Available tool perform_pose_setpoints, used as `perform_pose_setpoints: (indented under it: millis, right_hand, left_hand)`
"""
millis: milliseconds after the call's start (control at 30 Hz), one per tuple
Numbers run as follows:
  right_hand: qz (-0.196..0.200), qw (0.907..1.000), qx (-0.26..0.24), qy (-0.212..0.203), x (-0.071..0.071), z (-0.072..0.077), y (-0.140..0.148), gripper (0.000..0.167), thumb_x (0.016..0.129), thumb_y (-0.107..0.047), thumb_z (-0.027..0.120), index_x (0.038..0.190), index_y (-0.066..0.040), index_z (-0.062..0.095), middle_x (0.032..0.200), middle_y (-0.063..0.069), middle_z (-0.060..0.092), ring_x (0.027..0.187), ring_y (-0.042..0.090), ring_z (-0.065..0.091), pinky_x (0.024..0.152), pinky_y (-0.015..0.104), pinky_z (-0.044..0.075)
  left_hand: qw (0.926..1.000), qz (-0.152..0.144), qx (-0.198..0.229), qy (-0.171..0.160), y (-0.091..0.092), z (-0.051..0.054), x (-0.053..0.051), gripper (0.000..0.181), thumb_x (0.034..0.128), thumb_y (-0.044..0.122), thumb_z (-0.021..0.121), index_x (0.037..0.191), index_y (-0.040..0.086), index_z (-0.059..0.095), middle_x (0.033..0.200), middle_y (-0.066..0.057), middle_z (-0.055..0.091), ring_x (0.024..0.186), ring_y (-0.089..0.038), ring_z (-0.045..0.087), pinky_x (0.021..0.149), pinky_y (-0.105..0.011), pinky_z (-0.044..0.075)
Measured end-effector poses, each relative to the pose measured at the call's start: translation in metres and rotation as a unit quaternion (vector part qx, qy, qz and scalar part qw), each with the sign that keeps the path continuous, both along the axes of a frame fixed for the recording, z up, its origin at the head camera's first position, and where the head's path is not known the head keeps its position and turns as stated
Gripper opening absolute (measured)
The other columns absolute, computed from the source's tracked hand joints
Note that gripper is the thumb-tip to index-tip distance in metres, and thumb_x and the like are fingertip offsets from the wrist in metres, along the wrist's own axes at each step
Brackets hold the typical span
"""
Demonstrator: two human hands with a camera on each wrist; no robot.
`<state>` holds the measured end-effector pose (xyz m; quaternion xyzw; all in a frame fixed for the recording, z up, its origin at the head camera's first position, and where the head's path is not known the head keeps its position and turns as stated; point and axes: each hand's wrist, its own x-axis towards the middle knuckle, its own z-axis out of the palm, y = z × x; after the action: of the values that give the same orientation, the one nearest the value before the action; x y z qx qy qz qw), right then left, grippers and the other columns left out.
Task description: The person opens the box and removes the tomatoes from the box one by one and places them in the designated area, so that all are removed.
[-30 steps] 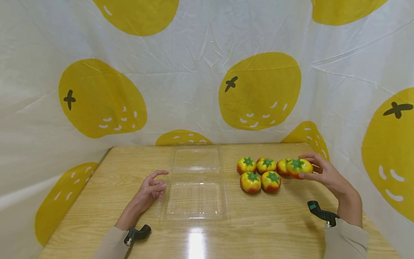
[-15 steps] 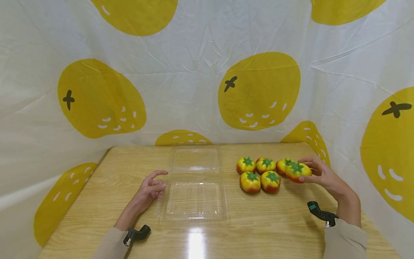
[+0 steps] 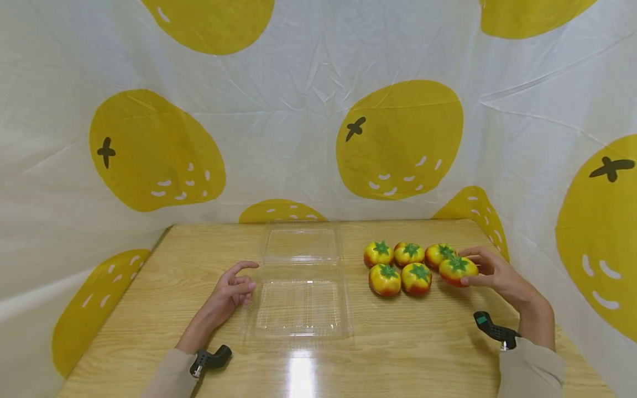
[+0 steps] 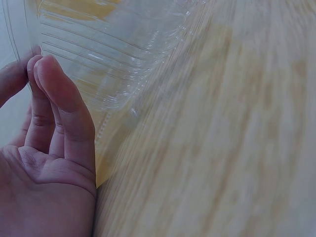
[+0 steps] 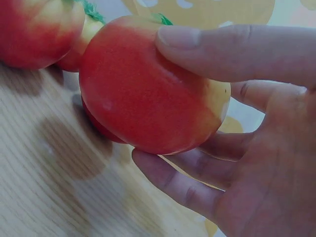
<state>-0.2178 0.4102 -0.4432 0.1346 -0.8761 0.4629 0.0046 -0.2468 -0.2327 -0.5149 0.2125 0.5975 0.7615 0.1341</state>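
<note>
In the head view my right hand (image 3: 505,279) holds a yellow-and-red toy tomato (image 3: 457,270) with a green star-shaped top, thumb on the near side and fingers behind. The right wrist view shows its red side (image 5: 143,94) just above the table. Right behind it stands another tomato (image 3: 438,253); several more (image 3: 385,281) sit in two rows to the left. My left hand (image 3: 226,293) is at the left edge of a clear plastic clamshell container (image 3: 304,309), its fingers loosely bent. In the left wrist view the fingertips (image 4: 49,74) are close to the clear wall; contact is unclear.
The container lies open on the wooden table (image 3: 388,342), its lid (image 3: 301,243) folded back towards the curtain. A white curtain (image 3: 278,138) with yellow fruit prints hangs along the back and both sides. A black wrist-camera mount (image 3: 495,329) sits on each wrist.
My right hand has lowered the held tomato slightly towards the near side, so more of the one behind it shows. The left hand and the container have stayed put.
</note>
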Motion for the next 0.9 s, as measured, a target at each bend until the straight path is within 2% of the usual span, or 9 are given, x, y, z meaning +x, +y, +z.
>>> perform_pose_setpoints:
  millis: [133, 267, 367, 500, 700, 900]
  right_hand:
    - [-0.005, 0.9995, 0.028, -0.016, -0.0009, -0.0012, 0.0009, 0.051, 0.093, -0.012, 0.074, 0.136, -0.001, 0.05, 0.125, -0.011, 0.056, 0.106, -0.004, 0.056, 0.083, 0.021, 0.051]
    - [-0.004, 0.9983, 0.04, -0.042, -0.0018, -0.0029, 0.0017, 0.051, 0.094, -0.016, 0.074, 0.137, -0.005, 0.05, 0.129, -0.01, 0.053, 0.109, -0.005, 0.05, 0.086, 0.028, 0.05]
    - [0.001, 0.998, 0.035, -0.053, -0.0024, -0.0043, 0.0018, 0.049, 0.095, -0.017, 0.072, 0.137, -0.006, 0.05, 0.132, -0.005, 0.052, 0.11, -0.005, 0.048, 0.087, 0.032, 0.05]
    - [0.004, 0.9979, 0.034, -0.055, -0.0021, -0.0044, 0.0005, 0.049, 0.095, -0.017, 0.072, 0.137, -0.005, 0.049, 0.136, 0.006, 0.051, 0.11, -0.003, 0.049, 0.086, 0.03, 0.051]
    - [0.009, 0.9974, 0.034, -0.063, -0.0018, -0.0051, -0.0008, 0.05, 0.095, -0.017, 0.071, 0.137, -0.002, 0.048, 0.145, 0.023, 0.046, 0.113, 0.007, 0.05, 0.085, 0.026, 0.052]
    - [0.012, 0.9965, 0.032, -0.076, -0.0027, -0.0076, 0.0001, 0.051, 0.095, -0.017, 0.07, 0.138, -0.002, 0.047, 0.149, 0.025, 0.042, 0.119, 0.016, 0.048, 0.088, 0.035, 0.052]
  left_hand:
    - [1.0, 0.002, -0.001, -0.002, 0.0001, 0.0, 0.0002, 0.054, 0.1009, -0.004, 0.051, 0.149, -0.007, 0.028, 0.072, 0.004, 0.065, 0.059, -0.007, 0.062, 0.052, -0.022, 0.054]
    - [1.0, 0.001, 0.001, 0.0, 0.0001, -0.0007, -0.0001, 0.053, 0.1009, -0.004, 0.051, 0.149, -0.006, 0.029, 0.072, 0.004, 0.065, 0.059, -0.007, 0.062, 0.052, -0.022, 0.054]
    - [1.0, -0.003, 0.003, 0.006, -0.0003, -0.0018, -0.0011, 0.051, 0.1013, -0.005, 0.05, 0.148, -0.005, 0.031, 0.073, 0.004, 0.065, 0.059, -0.007, 0.062, 0.052, -0.022, 0.055]
    - [1.0, -0.001, 0.005, 0.006, -0.0004, -0.0019, -0.0016, 0.05, 0.1011, -0.005, 0.05, 0.148, -0.005, 0.032, 0.072, 0.004, 0.066, 0.058, -0.006, 0.062, 0.052, -0.021, 0.055]
    - [1.0, 0.005, 0.001, 0.0, 0.0006, -0.0002, -0.0004, 0.051, 0.1008, -0.005, 0.051, 0.148, -0.004, 0.032, 0.072, 0.005, 0.065, 0.058, -0.006, 0.062, 0.052, -0.021, 0.055]
    - [1.0, 0.002, 0.005, -0.001, 0.0007, 0.0002, 0.0001, 0.049, 0.1011, -0.005, 0.05, 0.147, -0.003, 0.034, 0.072, 0.004, 0.066, 0.058, -0.006, 0.063, 0.052, -0.022, 0.055]
